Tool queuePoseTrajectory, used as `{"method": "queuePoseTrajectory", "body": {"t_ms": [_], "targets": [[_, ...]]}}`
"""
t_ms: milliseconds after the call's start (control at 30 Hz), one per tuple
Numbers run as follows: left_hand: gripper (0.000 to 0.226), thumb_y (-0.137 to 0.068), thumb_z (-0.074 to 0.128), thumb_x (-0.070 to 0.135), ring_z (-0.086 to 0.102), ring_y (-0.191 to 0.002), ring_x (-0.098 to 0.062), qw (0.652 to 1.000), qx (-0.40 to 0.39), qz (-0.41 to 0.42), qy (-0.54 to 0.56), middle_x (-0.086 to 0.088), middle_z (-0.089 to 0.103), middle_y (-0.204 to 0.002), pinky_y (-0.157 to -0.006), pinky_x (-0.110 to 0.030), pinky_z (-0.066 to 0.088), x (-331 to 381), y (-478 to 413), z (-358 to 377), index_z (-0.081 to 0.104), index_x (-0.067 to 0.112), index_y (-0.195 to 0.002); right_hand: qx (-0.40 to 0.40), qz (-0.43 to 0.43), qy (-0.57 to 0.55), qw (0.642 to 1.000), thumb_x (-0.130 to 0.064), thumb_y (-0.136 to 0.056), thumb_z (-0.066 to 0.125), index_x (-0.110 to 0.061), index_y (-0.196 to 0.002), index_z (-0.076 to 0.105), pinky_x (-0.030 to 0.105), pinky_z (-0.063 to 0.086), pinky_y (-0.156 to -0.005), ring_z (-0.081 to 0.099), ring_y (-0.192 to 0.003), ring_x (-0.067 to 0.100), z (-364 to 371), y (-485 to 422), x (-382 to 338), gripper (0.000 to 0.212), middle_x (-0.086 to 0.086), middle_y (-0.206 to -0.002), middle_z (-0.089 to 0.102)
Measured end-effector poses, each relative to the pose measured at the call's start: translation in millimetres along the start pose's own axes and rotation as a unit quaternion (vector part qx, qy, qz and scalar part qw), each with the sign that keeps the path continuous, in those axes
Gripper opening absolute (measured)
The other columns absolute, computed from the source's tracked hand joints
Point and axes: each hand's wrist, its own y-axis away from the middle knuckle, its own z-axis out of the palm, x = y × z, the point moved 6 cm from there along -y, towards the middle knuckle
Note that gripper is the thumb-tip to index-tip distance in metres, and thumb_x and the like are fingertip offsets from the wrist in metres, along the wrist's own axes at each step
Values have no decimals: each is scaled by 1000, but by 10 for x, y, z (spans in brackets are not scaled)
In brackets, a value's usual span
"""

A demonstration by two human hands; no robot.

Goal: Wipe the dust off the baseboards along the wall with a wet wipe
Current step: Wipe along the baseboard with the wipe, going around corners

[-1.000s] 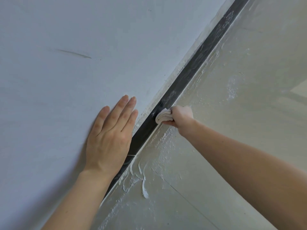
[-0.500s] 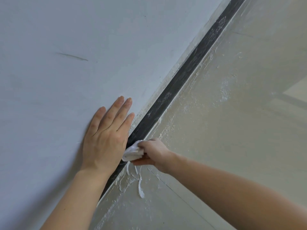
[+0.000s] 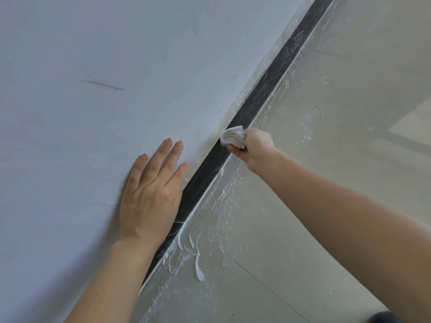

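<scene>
A dark baseboard [image 3: 263,94] runs diagonally from the lower middle to the top right, between the pale wall [image 3: 116,66] and the floor. My right hand [image 3: 255,145] grips a folded white wet wipe [image 3: 233,135] and holds it against the baseboard near the picture's centre. The baseboard looks dusty and streaked beyond the wipe and darker below it. My left hand [image 3: 151,190] lies flat on the wall with straight fingers, just left of the baseboard and below the wipe.
The beige tiled floor [image 3: 338,159] fills the right side, with white dust and dried smears along the baseboard's foot [image 3: 198,259]. A thin scuff mark [image 3: 102,85] shows on the wall. Something dark sits at the bottom right edge [image 3: 384,318].
My right hand slid the wipe down the baseboard toward my left hand half a second ago, and has now moved it back up along the baseboard. My left hand stays flat on the wall.
</scene>
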Motion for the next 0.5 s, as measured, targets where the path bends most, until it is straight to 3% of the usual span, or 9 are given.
{"method": "queuePoseTrajectory", "body": {"t_ms": [67, 133, 233, 367, 500], "targets": [[39, -92, 37, 18, 28, -137, -15, 1000, 1, 1, 0, 0, 43, -145, -116, -32, 2, 0, 5, -11, 60, 15, -123, 51, -5, -29, 998, -7, -97, 44, 2, -125, 53, 30, 61, -67, 63, -70, 20, -185, -50, -4, 30, 15, -100, 60], [39, -91, 40, 18, 29, -137, -15, 1000, 2, 1, -1, 1, 43, -145, -116, -31, 2, 3, 2, -12, 61, 16, -124, 57, 8, 40, 998, -11, -97, 44, -1, -127, 51, 32, 61, -71, 63, -71, 20, -277, -20, 139, 32, 11, -94, 58], [36, -91, 43, 19, 29, -137, -15, 1000, 6, 2, -16, 1, 43, -145, -115, -33, 6, 7, -3, 3, 61, 18, -123, -32, 80, 163, 983, -13, -97, 45, 0, -124, 52, 28, 59, -62, 64, -72, 19, -140, 184, 582, 30, 11, -92, 60], [36, -92, 41, 19, 29, -138, -15, 1000, 13, 7, -26, 2, 42, -146, -115, -34, 6, 7, 7, 19, 59, 18, -124, -150, 158, 252, 943, -10, -99, 42, -2, -100, 54, 31, 60, -67, 67, -81, 24, 160, 417, 950, 15, 17, -99, 63], [37, -94, 36, 19, 29, -138, -14, 999, 22, 1, -24, 2, 42, -146, -115, -33, 5, 7, 7, 18, 59, 18, -123, -83, 101, 191, 973, -9, -101, 35, 2, -129, 48, 27, 53, -64, 54, -66, 15, 194, 9, 555, 33, 6, -80, 51]]}}
